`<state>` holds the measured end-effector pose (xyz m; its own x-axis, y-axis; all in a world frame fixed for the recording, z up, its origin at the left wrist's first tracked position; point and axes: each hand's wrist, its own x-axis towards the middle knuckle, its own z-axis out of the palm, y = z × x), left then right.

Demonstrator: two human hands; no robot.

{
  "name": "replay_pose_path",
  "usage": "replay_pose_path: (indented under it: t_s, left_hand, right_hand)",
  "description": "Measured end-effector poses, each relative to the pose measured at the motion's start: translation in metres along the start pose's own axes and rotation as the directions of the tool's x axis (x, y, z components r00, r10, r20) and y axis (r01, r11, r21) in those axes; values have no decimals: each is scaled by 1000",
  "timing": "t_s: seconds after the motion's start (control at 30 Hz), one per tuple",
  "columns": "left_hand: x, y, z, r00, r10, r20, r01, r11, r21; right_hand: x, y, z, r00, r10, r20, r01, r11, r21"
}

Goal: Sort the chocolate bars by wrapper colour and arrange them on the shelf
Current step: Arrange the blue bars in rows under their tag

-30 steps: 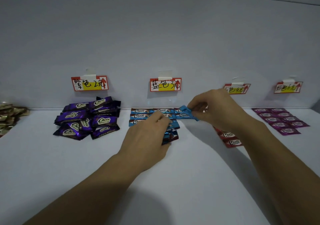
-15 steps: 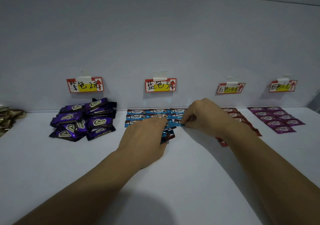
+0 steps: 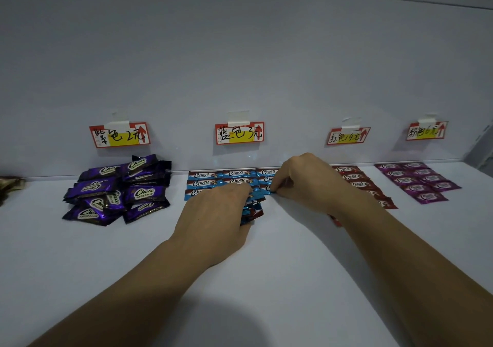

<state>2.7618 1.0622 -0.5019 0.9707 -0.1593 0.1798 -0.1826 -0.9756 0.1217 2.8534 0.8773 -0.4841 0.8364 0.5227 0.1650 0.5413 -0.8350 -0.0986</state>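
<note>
The white shelf (image 3: 80, 280) is the biggest thing here, and your bars lie along its back edge under four price tags. At about 10 o'clock from your hands sits the purple heap (image 3: 117, 190), a loose pile of roughly a dozen bars; I can't count them for sure because they overlap. At 12 o'clock are the blue bars (image 3: 234, 177), laid flat in neat rows, about seven showing, with more hidden under your hands. At 2 o'clock the red bars (image 3: 356, 184) make one line of about five, and past them the pink bars (image 3: 421, 182) lie in two lines, about ten. Your left hand (image 3: 216, 221) is clenched on a small stack of blue bars (image 3: 252, 209), too tight to count. Your right hand (image 3: 306, 184) pinches the end of one blue bar (image 3: 270, 188) and presses it down into the rows. I think these bars are light and thin, with shiny, slippery wrappers and chocolate that could snap. Hold each by its crimped end or long sides, gently.
</note>
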Motion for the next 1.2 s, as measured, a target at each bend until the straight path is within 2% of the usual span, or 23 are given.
replay_pose_path:
  t_s: [0.3, 0.47, 0.53, 0.57, 0.6, 0.63, 0.67, 0.73, 0.77, 0.87, 1.0, 1.1, 1.2]
  left_hand:
    - [-2, 1, -1, 1000, -8, 4, 8, 1000, 2]
    - [-5, -4, 5, 999, 13, -48, -14, 999, -30]
    - [-4, -8, 9, 995, -19, -94, 7, 991, -134]
    - [-4, -11, 11, 986, -59, -154, 18, 966, -258]
    - [-4, -14, 11, 969, -129, -213, 27, 905, -425]
    - [-4, -18, 9, 951, -219, -217, 44, 792, -609]
    - [-4, -21, 6, 946, -284, -155, 65, 635, -770]
    - [-6, -25, -2, 964, -264, 41, 126, 314, -941]
    - [-7, -26, -6, 972, -219, 90, 140, 226, -964]
    - [-11, -29, -14, 982, -149, 115, 136, 134, -982]
    - [-14, -30, -18, 986, -89, 143, 157, 172, -973]
    - [-15, -31, -20, 978, -78, 193, 203, 153, -967]
    - [-13, -35, -22, 964, -115, 238, 248, 77, -966]
  right_hand:
    - [0, -2, -4, 1000, -8, 6, 8, 1000, -20]
    - [-5, 7, -25, 968, 86, -236, -60, 991, 115]
    - [-6, 6, -27, 955, 111, -276, -56, 978, 199]
    - [-7, 3, -27, 955, 116, -273, -46, 968, 248]
    - [-8, -2, -26, 959, 116, -260, -32, 951, 308]
    - [-10, -9, -26, 963, 108, -246, -6, 925, 381]
    - [-11, -17, -25, 967, 88, -238, 33, 886, 462]
    - [-13, -32, -24, 974, 38, -225, 111, 781, 615]
    - [-14, -39, -23, 978, 13, -210, 134, 729, 671]
    - [-17, -52, -17, 983, -30, -180, 160, 620, 768]
    - [-17, -56, -13, 990, -19, -143, 130, 545, 828]
    - [-16, -56, -13, 994, -18, -108, 102, 515, 851]
    - [-15, -55, -15, 992, 23, -125, 92, 551, 829]
